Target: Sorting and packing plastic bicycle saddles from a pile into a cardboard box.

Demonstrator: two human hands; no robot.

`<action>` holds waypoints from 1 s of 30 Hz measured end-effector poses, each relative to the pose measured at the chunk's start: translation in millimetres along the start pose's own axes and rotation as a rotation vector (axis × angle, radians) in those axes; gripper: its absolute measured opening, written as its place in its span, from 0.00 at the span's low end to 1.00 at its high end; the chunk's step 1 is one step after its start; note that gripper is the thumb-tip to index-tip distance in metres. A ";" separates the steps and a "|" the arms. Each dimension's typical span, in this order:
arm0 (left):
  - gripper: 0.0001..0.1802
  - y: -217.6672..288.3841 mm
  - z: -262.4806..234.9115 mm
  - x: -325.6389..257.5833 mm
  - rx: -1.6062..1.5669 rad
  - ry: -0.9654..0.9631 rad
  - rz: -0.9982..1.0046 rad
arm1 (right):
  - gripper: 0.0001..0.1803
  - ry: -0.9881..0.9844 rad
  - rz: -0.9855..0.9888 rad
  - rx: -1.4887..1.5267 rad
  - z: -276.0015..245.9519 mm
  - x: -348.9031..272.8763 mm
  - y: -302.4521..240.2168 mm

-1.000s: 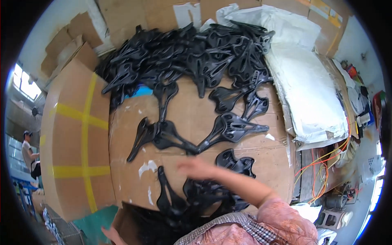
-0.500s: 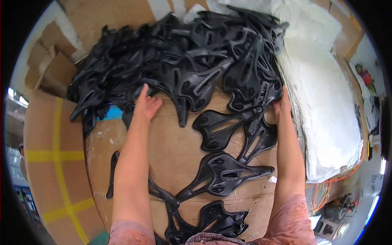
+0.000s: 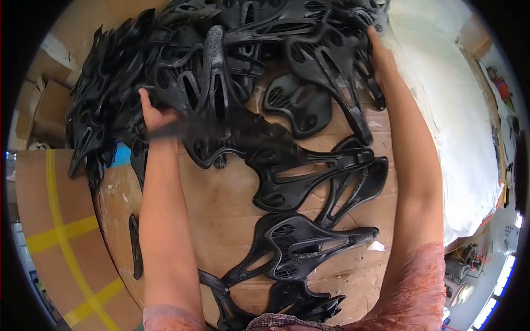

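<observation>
A heap of black plastic bicycle saddle shells [image 3: 218, 83] fills the far part of the cardboard surface. My left hand [image 3: 157, 113] is at the heap's near left side, thumb raised and fingers apart; I see nothing gripped in it. A motion-blurred saddle shell [image 3: 207, 131] crosses just in front of that wrist. My right hand [image 3: 382, 58] reaches along the heap's right edge, its visible fingers stretched out against the shells and partly hidden by them. Between my forearms lie several loose shells, among them a long-nosed one [image 3: 295, 251] and another [image 3: 292, 179].
The shells lie on brown cardboard [image 3: 221, 198]. A white-wrapped stack [image 3: 430, 110] borders it on the right, and a cardboard box with yellow tape [image 3: 41, 193] stands at the left. Machine parts [image 3: 461, 276] show at the lower right.
Both hands have moved farther away and apart, the left one leftward. Shells at the heap's near edge have shifted and spread out, and one is blurred by motion near my left wrist.
</observation>
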State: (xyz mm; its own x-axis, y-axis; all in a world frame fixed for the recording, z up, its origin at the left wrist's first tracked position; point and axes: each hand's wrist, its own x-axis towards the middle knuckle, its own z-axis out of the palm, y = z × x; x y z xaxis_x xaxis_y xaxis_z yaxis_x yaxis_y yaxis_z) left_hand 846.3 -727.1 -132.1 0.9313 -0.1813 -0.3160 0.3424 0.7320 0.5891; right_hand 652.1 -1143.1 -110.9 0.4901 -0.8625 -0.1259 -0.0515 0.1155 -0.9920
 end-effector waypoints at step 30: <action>0.17 -34.7 -43.1 -81.1 0.487 -0.217 -0.179 | 0.16 -0.527 -0.103 -0.425 38.0 -98.9 30.5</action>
State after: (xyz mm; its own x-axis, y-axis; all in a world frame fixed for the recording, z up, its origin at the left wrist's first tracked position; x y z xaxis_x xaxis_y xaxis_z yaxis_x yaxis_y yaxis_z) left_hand 753.5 -709.6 -158.9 0.8400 -0.4434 -0.3127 0.4675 0.2991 0.8319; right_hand 635.2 -1035.5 -128.2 0.8631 -0.4917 -0.1151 -0.2668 -0.2505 -0.9306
